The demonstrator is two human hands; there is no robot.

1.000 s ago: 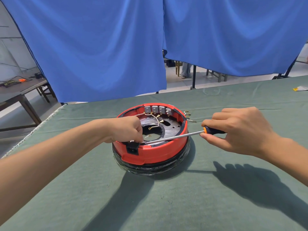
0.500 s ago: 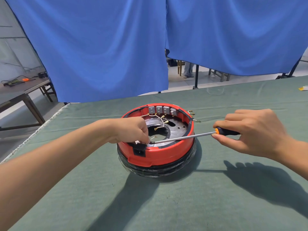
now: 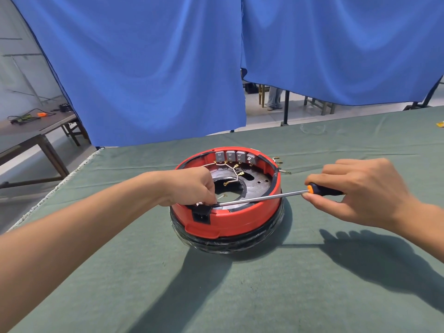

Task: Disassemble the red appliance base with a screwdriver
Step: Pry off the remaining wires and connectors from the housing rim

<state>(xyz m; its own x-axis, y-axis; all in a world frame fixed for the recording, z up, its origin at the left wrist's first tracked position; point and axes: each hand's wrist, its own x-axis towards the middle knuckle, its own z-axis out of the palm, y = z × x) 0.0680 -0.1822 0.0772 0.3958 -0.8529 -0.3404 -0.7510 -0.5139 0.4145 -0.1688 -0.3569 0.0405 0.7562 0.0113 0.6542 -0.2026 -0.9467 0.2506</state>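
The round red plastic appliance base (image 3: 228, 218) sits open side up on the green cloth-covered surface (image 3: 240, 296), near the middle of its width and well back from the near edge. The right hand (image 3: 355, 195) is curled round the black-and-orange handle of the long steel-shafted screwdriver (image 3: 259, 198), whose shaft lies almost level across the base's rim. The left hand (image 3: 192, 188) pinches at the tip end, just above the black socket block (image 3: 201, 216) on the near wall; what its fingertips hold is hidden.

The step in hand appears to be working a fastener or clip at that socket. To do it well, the tip should seat fully before any turning or prying (a shallow angle invites slipping), and the left hand should steady the base, fingers kept out of the tip's line.

Loose gold-coloured wire terminals (image 3: 236, 175) lie inside the base and should not be snagged. Open cloth lies on all sides; the surface's left edge is the closest.
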